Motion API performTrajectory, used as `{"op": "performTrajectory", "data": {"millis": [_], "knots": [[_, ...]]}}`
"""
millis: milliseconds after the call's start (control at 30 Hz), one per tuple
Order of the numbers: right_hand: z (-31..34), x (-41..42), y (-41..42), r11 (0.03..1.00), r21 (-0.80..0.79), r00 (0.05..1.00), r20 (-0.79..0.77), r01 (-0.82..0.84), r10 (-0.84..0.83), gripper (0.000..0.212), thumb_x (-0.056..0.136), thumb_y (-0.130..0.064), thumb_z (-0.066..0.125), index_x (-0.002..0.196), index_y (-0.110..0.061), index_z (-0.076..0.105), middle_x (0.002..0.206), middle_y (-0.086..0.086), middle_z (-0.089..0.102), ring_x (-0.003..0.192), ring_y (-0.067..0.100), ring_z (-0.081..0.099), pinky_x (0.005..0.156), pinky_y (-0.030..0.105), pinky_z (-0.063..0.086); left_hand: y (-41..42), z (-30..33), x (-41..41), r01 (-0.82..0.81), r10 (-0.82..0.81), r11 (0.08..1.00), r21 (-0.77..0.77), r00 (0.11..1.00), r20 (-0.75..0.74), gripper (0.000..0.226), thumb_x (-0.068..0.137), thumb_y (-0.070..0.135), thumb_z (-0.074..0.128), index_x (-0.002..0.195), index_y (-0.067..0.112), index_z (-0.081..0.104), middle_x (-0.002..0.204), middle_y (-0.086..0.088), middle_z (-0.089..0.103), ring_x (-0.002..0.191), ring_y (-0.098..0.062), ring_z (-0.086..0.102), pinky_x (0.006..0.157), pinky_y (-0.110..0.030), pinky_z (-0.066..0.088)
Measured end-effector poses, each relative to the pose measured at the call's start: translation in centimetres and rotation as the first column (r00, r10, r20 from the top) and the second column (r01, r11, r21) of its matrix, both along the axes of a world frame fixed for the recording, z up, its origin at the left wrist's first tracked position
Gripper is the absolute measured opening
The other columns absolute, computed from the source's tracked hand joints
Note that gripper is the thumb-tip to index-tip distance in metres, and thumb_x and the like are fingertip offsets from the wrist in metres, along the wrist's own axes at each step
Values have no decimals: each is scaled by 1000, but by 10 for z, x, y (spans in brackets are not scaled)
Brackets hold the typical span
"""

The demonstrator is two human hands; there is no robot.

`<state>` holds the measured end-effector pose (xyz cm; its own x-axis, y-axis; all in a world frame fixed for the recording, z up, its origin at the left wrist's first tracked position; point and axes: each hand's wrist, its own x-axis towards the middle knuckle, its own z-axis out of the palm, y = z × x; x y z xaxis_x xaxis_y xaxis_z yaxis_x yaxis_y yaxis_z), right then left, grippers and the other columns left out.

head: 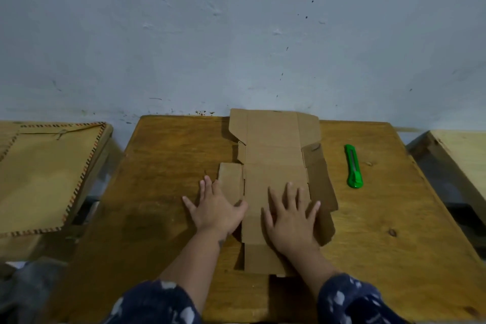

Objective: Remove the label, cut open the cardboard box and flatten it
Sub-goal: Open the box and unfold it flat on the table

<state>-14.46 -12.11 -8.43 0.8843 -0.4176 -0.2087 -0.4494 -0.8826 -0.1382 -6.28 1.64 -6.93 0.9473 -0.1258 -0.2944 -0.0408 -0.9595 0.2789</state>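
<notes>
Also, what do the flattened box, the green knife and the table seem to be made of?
Flattened box: brown cardboard, matt, with visible fold creases and cut flaps.
Green knife: likely plastic, since the body is glossy bright green; a grey strip along it may be metal.
Table: wood, with visible grain and knots; a slight sheen suggests varnish.

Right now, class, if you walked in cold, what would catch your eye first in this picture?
The unfolded cardboard box lies spread flat down the middle of the wooden table, reaching back to the wall. Both hands press on its near part with straight fingers: the left hand at its left flap, the right hand on the centre panel. To the right lies a bright green utility knife, untouched.
</notes>
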Motion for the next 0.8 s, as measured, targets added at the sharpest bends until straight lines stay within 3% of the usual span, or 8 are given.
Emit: {"op": "performTrajectory", "data": {"millis": [100,300,433,567,667,800], "knots": [[-11,-16,-1,999,19,999,-17,-28,28,61,90,-63,5,145,-45,-14,158,4,-22,143,32,-24,110,62,-15,-3,1,2,4,-3,999,49,1000,-22,94,80,69,47,151,18,12,161,-4,-1,148,-20,-4,114,-62,-5],[-12,-27,4,998,-32,999,-8,-45,45,65,83,-64,-6,144,-45,-17,158,4,-21,143,30,-24,110,62,-14,11,5,-9,45,-45,999,15,999,-15,91,84,70,39,152,17,8,161,-2,-1,148,-19,-4,115,-60,-4],[-9,-30,7,999,-22,999,-13,-42,41,60,90,-63,2,145,-45,-16,158,3,-21,143,30,-24,112,62,-13,44,11,-13,61,-54,995,-77,995,83,82,89,68,23,152,19,5,161,1,-2,147,-16,-7,115,-56,-9],[-7,-34,18,999,-11,999,5,-47,47,59,92,-61,7,145,-45,-14,159,3,-19,144,29,-23,112,62,-11,74,11,-10,15,6,991,-130,987,160,67,97,49,31,152,20,7,161,3,0,147,-14,-4,116,-55,-6],[-7,-38,30,999,-3,998,24,-49,49,59,93,-60,8,145,-45,-12,159,3,-18,144,29,-22,112,61,-13,84,4,-9,4,9,994,-108,992,124,63,99,37,36,152,21,5,161,3,-2,147,-14,-4,116,-55,-4],[-7,-42,36,999,8,998,30,-52,52,59,93,-60,9,146,-45,-11,159,4,-18,144,29,-22,112,61,-13,86,-4,-12,13,-13,999,-44,1000,20,55,102,33,27,152,24,6,161,3,-5,147,-16,-9,115,-59,-5]]}}
